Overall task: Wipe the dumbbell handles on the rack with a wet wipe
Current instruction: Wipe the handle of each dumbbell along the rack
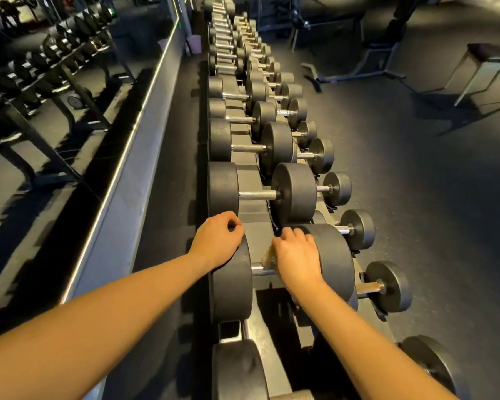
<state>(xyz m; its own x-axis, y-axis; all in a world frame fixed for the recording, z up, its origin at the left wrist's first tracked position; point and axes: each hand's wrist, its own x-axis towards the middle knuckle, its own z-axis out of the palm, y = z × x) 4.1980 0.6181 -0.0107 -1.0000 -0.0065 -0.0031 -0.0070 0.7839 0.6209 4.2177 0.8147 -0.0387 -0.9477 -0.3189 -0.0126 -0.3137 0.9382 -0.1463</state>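
Rack (pixel 253 226): long dumbbell rack, running from the bottom centre of the frame up to the top centre and carrying two tiers of black round-headed dumbbells.
Mirror (pixel 41 111): wall mirror, filling the left side of the frame and reflecting the rows of weights.
Lower tier (pixel 387 284): smaller dumbbells, sitting along the right side of the rack.
Dumbbell (pixel 233 284): large one in the lower centre, lying across the upper tier, with both arms reaching over it.
Left hand (pixel 217 241): resting on top of that dumbbell's left head, with the fingers curling into a loose fist and nothing showing inside it.
Right hand (pixel 296 258): reaching down just beside the right head, with the fingers closing on the wet wipe at the handle.
Handle (pixel 260 271): metal bar, showing only as a short stretch to the left of the right hand.
Wet wipe (pixel 267 255): pale crumpled wad, poking out at the left edge of the right hand and touching the handle.
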